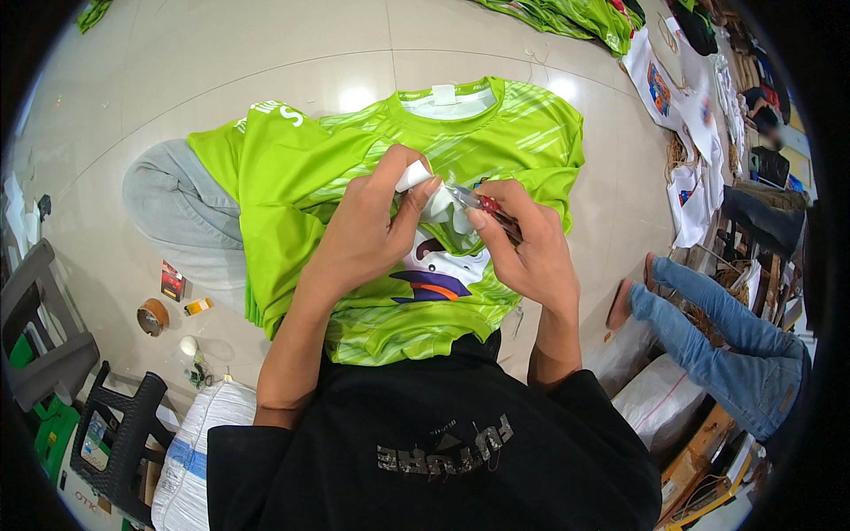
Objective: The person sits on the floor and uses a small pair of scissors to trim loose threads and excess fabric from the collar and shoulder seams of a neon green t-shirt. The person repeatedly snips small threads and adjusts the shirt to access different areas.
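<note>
A lime-green printed jersey (540, 142) lies spread in front of me, with more green fabric (274, 221) bunched over my grey-clad knee (173, 195) at the left. My left hand (372, 221) pinches a folded white piece of fabric (443, 205) above the jersey's middle. My right hand (522, 243) is wrapped round thread snips (490, 204) with a red part on the handle, their metal end against that white piece. Whether the blades are cutting anything is too small to tell.
Green garments (584, 22) and printed white pieces (664, 97) lie at upper right. A person's jeans-clad legs (726, 363) are at right, near a white sack (651, 407). Black plastic chairs (119, 389), another sack (199, 451), a brown tin (150, 316) and small packets (173, 279) are at left.
</note>
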Demonstrator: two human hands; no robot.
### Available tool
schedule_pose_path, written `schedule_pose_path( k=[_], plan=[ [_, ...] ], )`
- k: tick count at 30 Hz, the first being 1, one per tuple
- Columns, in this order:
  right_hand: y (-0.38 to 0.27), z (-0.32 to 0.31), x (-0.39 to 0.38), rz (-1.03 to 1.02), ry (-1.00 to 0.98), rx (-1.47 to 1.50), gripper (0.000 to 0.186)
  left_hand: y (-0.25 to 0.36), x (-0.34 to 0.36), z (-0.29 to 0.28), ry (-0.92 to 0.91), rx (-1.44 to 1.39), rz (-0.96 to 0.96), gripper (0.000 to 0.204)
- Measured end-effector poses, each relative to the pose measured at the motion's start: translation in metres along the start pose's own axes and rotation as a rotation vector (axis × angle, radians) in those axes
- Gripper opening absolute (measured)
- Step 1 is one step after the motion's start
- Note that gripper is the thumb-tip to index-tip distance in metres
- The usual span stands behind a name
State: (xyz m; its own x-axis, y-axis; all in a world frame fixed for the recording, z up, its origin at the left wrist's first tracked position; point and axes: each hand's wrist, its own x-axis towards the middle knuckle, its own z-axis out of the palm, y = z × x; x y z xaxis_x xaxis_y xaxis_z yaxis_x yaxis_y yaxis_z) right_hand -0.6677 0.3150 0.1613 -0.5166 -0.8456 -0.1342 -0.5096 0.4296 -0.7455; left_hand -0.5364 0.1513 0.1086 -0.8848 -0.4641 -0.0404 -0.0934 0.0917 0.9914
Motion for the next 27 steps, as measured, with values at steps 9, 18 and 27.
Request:
schedule_pose_path(
  k=[9, 18, 27],
  plan=[
    [0.0005, 0.0007, 0.0011, 0.014, -0.018, 0.038, 0.021, -0.0004, -0.0003, 0.0007, 0.007, 0.01, 0.002, 0.019],
    [-0.0005, 0.0005, 0.0008, 0.02, -0.018, 0.047, 0.02, 0.0029, 0.0003, -0.0005, -0.013, 0.01, -0.008, 0.017],
    [0.0008, -0.0001, 0.0022, 0.028, -0.03, 0.041, 0.021, 0.0009, -0.0001, 0.0007, 0.0, -0.005, -0.011, 0.018]
  ],
)
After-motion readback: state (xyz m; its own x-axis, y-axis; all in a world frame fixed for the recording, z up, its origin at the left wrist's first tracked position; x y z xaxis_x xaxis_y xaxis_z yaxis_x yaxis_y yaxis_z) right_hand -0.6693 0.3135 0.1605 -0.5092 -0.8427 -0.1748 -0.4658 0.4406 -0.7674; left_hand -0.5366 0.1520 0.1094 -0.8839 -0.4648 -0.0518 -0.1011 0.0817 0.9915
